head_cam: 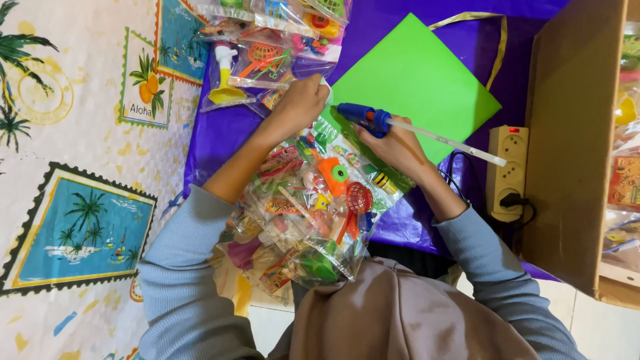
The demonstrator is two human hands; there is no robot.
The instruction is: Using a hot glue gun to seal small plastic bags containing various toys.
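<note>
My right hand (pixel 395 145) grips a blue glue gun (pixel 363 117) with a long white glue stick (pixel 448 141) pointing out to the right. Its nozzle sits at the top edge of a clear plastic bag of small toys (pixel 319 200) lying in front of me. My left hand (pixel 301 101) is closed on that bag's top edge, just left of the nozzle. A bright green sheet (pixel 413 77) lies under and beyond the glue gun on purple cloth (pixel 220 133).
More clear toy bags (pixel 267 40) lie at the top middle. A beige power strip (pixel 508 172) with a black plug sits at right, beside a brown cardboard box (pixel 572 140). A patterned palm-tree cloth (pixel 73 173) covers the left side.
</note>
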